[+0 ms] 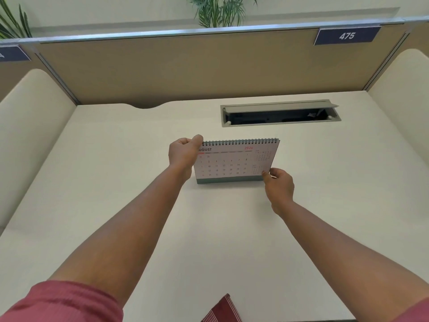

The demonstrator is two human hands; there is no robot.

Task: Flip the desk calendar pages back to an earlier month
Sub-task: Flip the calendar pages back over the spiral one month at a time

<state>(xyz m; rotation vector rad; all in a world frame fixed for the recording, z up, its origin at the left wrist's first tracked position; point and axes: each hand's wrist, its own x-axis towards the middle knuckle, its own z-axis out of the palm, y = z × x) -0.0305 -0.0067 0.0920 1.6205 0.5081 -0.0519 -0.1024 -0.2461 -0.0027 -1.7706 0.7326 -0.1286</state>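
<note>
A spiral-bound desk calendar point(232, 162) stands upright in the middle of the white desk point(139, 194), its front page showing AUGUST 2026. My left hand point(184, 152) grips the calendar's top left corner by the wire binding, fingers curled shut, covering the first letter of the month. My right hand point(277, 184) pinches the lower right corner of the front page between thumb and fingers. The teal base of the calendar rests on the desk.
An open grey cable tray point(281, 113) is sunk into the desk behind the calendar. Tan partition panels point(185, 66) wall the desk at the back, cream ones at both sides. A sign reading 475 point(347, 36) hangs top right. Red striped cloth point(222, 310) lies at the front edge.
</note>
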